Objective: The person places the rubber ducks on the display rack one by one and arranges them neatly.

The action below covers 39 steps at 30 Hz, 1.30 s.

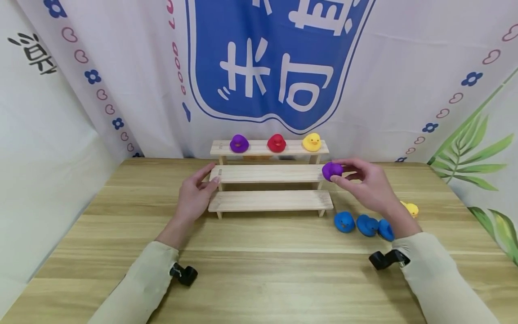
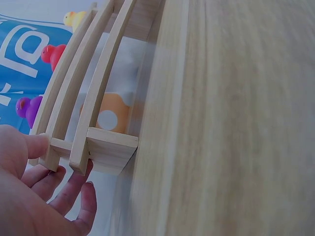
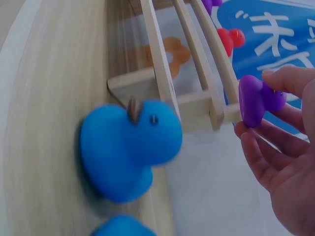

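Note:
A three-step wooden stand (image 1: 270, 200) is on the table, with a purple duck (image 1: 239, 144), a red duck (image 1: 277, 143) and a yellow duck (image 1: 312, 142) spaced along its top step. My left hand (image 1: 195, 192) grips the left end of the middle step, thumb on its near side, as the left wrist view also shows. Between thumb and fingertips, my right hand (image 1: 366, 182) pinches another purple duck (image 3: 253, 101) at the right end of the middle step. The middle and bottom steps hold no ducks along their length.
Right of the stand, three blue ducks (image 1: 344, 222) sit on the wooden table (image 1: 259, 279), one partly behind my right wrist. Another yellow duck (image 1: 412, 209) shows past that forearm. A printed curtain (image 1: 154, 81) hangs close behind the stand.

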Available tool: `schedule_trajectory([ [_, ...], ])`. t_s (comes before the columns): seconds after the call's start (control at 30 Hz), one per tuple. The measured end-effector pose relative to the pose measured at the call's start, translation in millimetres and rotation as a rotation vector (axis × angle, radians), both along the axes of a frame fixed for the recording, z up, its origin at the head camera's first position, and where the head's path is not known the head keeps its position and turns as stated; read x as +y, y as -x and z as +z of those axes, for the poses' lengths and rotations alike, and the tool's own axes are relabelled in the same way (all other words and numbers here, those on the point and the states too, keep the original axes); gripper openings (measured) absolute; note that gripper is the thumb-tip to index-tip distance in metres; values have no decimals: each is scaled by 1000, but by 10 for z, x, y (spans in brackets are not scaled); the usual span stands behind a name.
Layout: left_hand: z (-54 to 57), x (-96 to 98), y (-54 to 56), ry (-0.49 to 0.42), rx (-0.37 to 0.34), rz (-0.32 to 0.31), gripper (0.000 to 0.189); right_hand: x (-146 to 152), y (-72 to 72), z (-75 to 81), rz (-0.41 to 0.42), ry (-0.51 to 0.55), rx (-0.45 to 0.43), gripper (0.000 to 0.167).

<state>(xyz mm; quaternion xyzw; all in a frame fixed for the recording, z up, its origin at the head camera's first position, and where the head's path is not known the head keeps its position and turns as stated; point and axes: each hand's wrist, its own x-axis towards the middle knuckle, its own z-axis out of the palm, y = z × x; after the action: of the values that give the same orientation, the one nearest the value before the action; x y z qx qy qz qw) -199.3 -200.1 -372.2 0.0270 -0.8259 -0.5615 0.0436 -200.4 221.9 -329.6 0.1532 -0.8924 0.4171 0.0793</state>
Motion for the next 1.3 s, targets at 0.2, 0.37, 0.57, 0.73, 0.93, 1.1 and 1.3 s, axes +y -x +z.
schedule_trajectory([
  [0.2,-4,0,5,-5,-1,-3,55,-159,20,29,45,12,-7,42],
  [0.37,-4,2,4,3,-2,-7,55,-233,32,64,45,15,-19,42],
  [0.57,-1,4,2,-3,-9,-5,55,-330,58,65,94,32,-25,43],
  [0.73,0,4,-4,-2,-10,-2,55,-442,87,59,107,32,-30,44],
  [0.93,11,-3,-28,-3,-19,-10,56,-596,132,31,143,52,-54,42],
  [1.1,19,-2,-38,0,-16,-14,56,-715,155,19,156,61,-60,41],
  [1.3,6,-6,-27,-5,-15,-11,56,-845,164,14,184,88,-56,40],
])
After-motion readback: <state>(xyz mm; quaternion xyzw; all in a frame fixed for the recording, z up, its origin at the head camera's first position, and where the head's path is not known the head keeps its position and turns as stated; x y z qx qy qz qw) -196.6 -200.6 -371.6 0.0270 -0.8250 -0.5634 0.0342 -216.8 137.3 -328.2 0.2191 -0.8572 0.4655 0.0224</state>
